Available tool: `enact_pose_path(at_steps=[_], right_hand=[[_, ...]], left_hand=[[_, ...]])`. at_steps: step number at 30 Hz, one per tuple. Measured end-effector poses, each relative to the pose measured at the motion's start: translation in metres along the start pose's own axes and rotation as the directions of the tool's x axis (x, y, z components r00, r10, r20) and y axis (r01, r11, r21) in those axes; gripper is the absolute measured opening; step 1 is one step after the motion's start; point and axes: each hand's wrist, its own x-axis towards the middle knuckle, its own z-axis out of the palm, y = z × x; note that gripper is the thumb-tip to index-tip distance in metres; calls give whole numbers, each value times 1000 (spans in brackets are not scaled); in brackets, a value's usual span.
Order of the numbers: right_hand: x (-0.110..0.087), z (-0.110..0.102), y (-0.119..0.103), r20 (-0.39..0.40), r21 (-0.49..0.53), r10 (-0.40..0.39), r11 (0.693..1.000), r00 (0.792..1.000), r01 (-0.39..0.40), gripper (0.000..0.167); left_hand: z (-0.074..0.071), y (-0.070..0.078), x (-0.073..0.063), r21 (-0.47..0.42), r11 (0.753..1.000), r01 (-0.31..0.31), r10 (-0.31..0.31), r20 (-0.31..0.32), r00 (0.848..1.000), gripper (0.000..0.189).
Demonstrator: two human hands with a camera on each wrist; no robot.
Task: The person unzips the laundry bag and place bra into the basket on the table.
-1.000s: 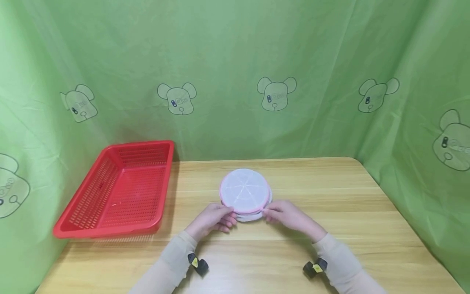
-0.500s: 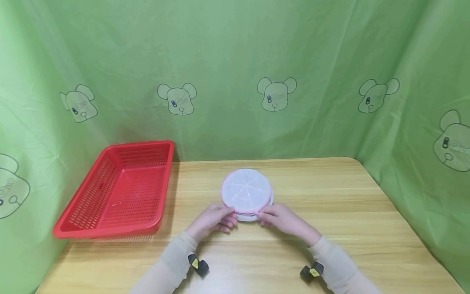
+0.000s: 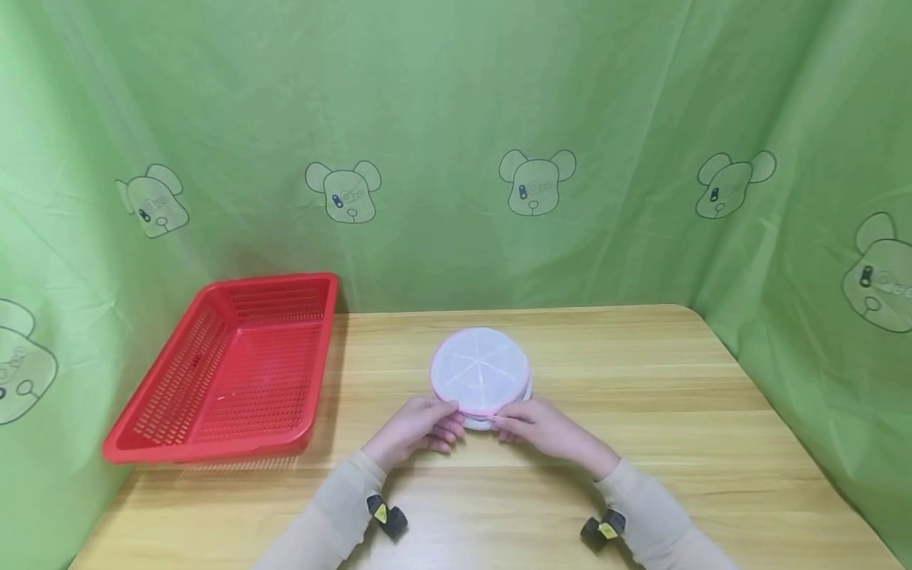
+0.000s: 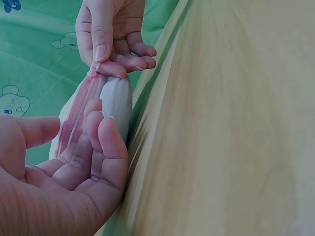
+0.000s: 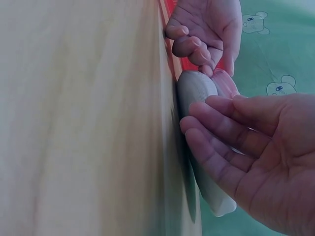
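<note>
A round, flat zippered pouch (image 3: 479, 366) lies on the table in the head view. Its pale top is marked like a citrus slice, with pink edging round the rim, and a white ribbed side (image 4: 117, 98) shows in the left wrist view. My right hand (image 3: 547, 429) pinches the small pink zipper pull (image 4: 93, 70) between thumb and forefinger at the near rim. On the pouch's left front, my left hand (image 3: 419, 426) holds the pink edge (image 5: 224, 82) between thumb and fingers. The other fingers of both hands curve by the white side.
A red perforated basket (image 3: 313, 380) stands on the left of the wooden table (image 3: 641, 372). Green curtains (image 3: 442, 95) with mouse-head drawings hang behind and on both sides. Each wrist carries a small black camera (image 3: 388, 518).
My right hand has slid left along the near rim with the zipper pull, closer to my left hand. The pouch has shifted slightly right; my left hand has barely moved.
</note>
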Motion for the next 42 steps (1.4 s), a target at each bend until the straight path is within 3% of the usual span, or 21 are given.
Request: enact_pose_path(at_steps=[8,24,42], right_hand=[[-1,2,-2,39,17,-3,1000,999,2,26],[0,2,0,40,-15,-2,1000,999,2,26],[-1,-6,1,42,-17,18,1000,999,-17,26]], left_hand=[[2,-1,1,-4,1000,8,-8,-19,1000,43],[2,-2,2,7,1000,-11,11,-73,997,30],[1,-2,1,5,1000,-9,10,-64,998,28]])
